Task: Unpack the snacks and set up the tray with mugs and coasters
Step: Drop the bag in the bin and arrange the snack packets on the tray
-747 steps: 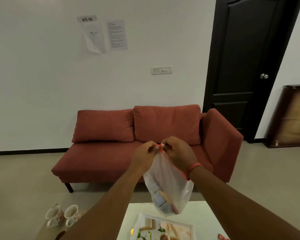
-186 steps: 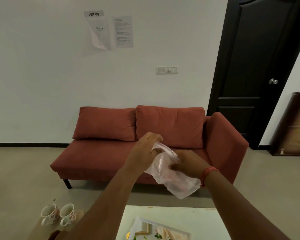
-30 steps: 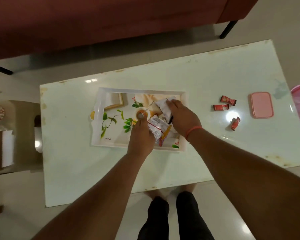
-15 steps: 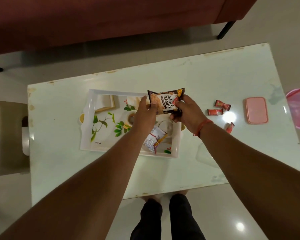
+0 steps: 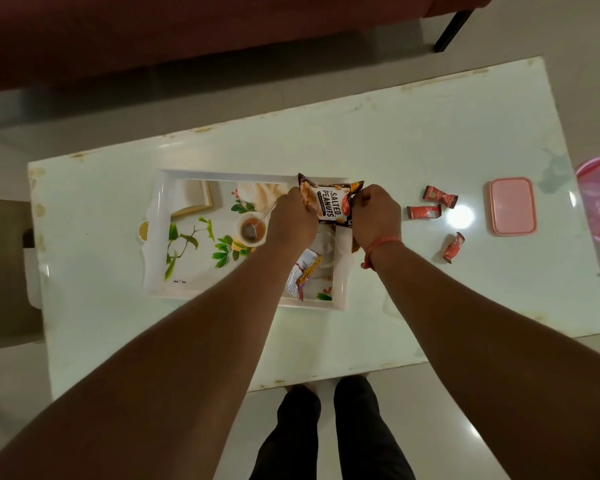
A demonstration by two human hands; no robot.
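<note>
Pale and glossy, the low table (image 5: 430, 140) stands before a red sofa (image 5: 187, 36), carrying a white floral tray (image 5: 156, 237) at its left-centre. Above the tray's far right corner a person holds a packet of salted peanuts (image 5: 329, 204) between both hands: the left hand (image 5: 293, 220) pinches its left edge, the right hand (image 5: 374, 216) its right edge, fingers curled on the foil. Another snack packet (image 5: 303, 271) lies in the tray under the left forearm. Three small red sweets (image 5: 426, 211) lie right of the tray, and a pink lidded box (image 5: 511, 206) sits further right.

The step in hand looks like setting out this packet, perhaps opening it. If it is to be torn, a grip close to the top seam, with the packet held upright over the tray, would catch any spill. It should then go down flat, leaving tray room for mugs and coasters, none in view.
</note>
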